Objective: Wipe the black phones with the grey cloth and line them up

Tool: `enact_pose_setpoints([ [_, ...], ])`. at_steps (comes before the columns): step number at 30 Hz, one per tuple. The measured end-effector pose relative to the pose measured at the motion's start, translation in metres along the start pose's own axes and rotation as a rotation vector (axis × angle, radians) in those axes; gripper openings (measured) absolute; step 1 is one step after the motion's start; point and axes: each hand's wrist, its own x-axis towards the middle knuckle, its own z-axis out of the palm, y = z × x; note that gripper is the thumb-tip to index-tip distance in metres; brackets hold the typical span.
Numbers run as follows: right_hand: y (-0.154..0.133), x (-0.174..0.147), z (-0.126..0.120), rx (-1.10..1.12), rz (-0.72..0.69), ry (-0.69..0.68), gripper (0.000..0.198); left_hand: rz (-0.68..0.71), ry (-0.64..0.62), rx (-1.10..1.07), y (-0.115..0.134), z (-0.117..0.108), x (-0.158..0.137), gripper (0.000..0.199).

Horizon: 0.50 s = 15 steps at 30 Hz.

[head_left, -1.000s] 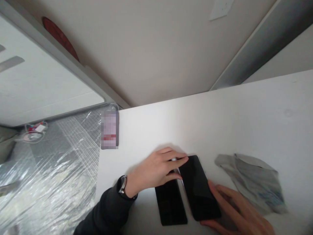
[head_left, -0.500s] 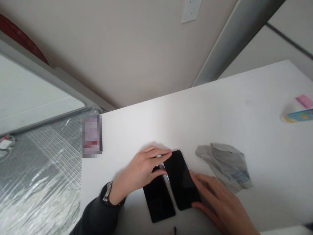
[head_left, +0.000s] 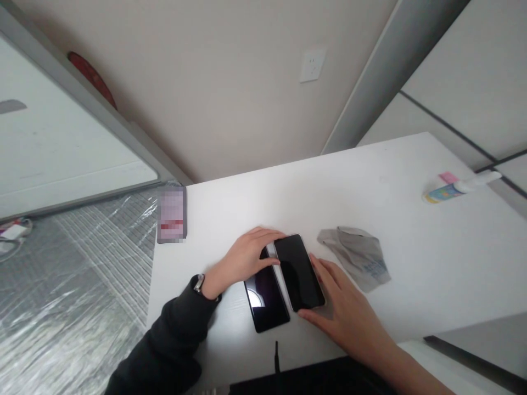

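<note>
The phone (head_left: 300,274) just left of the cloth (head_left: 358,255) sat in the grip of the left hand (head_left: 246,258) at its far corner and the right hand (head_left: 345,304) along its cloth-facing side, seeming light, stiff, slick and breakable, best held by its edges.

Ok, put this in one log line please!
left hand: right phone, upper-left corner; right hand: same phone, lower-right edges; left phone: alongside; grey cloth: farther right
</note>
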Motion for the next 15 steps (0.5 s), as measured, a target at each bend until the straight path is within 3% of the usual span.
enact_pose_setpoints([
  [3, -0.007, -0.008, 0.016, -0.018, -0.002, 0.092, 0.113, 0.005, 0.022, -0.032, 0.0, 0.005, -0.003, 0.067],
  [7, -0.008, -0.012, 0.026, 0.113, 0.031, 0.103, 0.109, 0.049, 0.026, -0.109, 0.008, 0.006, -0.006, 0.079],
  [11, -0.011, -0.01, 0.023, 0.376, 0.151, 0.084, 0.113, 0.023, 0.051, -0.42, 0.023, 0.003, -0.008, 0.077],
  [15, -0.013, -0.008, 0.02, 0.421, 0.222, 0.047, 0.106, -0.047, 0.031, -0.608, 0.039, 0.002, -0.01, 0.063],
])
